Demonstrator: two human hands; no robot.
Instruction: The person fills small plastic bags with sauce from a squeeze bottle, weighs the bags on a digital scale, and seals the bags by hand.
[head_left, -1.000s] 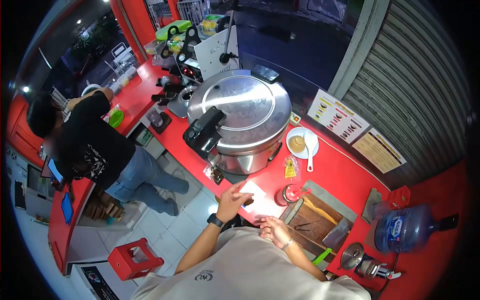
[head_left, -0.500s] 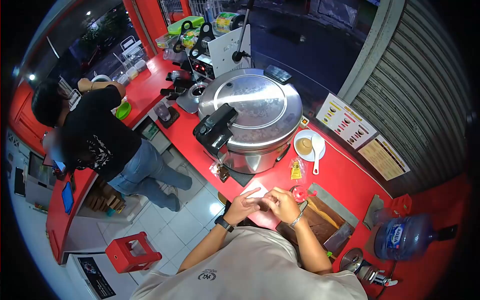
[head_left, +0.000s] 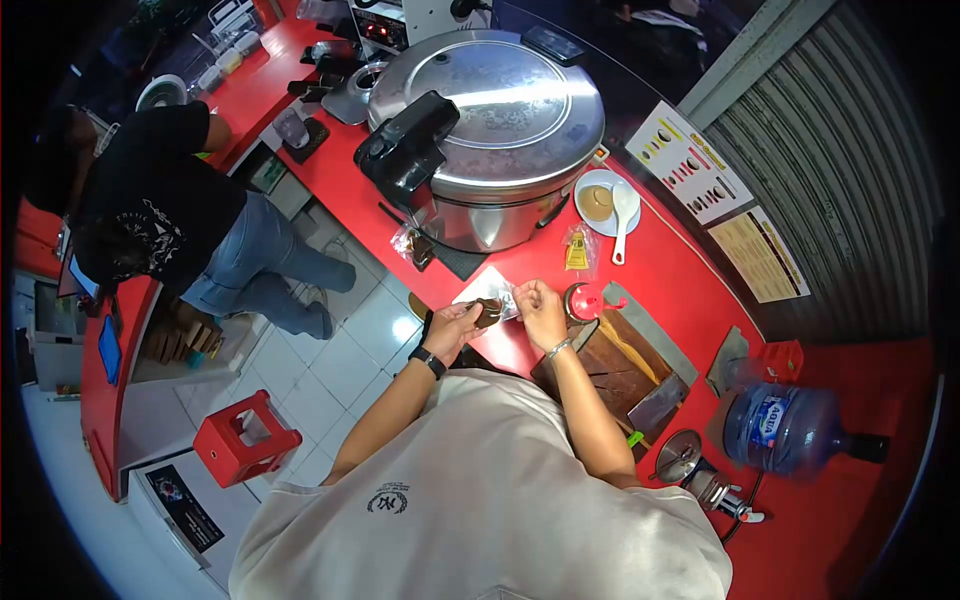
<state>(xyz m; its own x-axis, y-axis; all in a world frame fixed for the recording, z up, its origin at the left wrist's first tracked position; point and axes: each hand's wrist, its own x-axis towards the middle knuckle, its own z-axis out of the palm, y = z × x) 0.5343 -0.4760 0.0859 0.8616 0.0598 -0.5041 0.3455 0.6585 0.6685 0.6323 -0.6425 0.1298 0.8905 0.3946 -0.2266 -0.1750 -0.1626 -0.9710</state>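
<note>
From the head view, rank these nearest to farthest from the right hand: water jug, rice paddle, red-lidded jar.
1. Red-lidded jar, just right of the right hand.
2. Rice paddle, farther ahead, on the plate.
3. Water jug, far right.

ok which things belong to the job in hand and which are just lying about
In the work:
- small clear plastic packet, dark at one end, in left hand and right hand

Apparently just lying about:
- round steel lidded pot
- white plastic spoon
- blue plastic water bottle
- red plastic stool

Glossy red countertop [head_left: 690, 262]; silver metal pot lid [head_left: 490, 95], black handle; plain beige cloth shirt [head_left: 480, 480], dark chest emblem [head_left: 388, 499].
</note>
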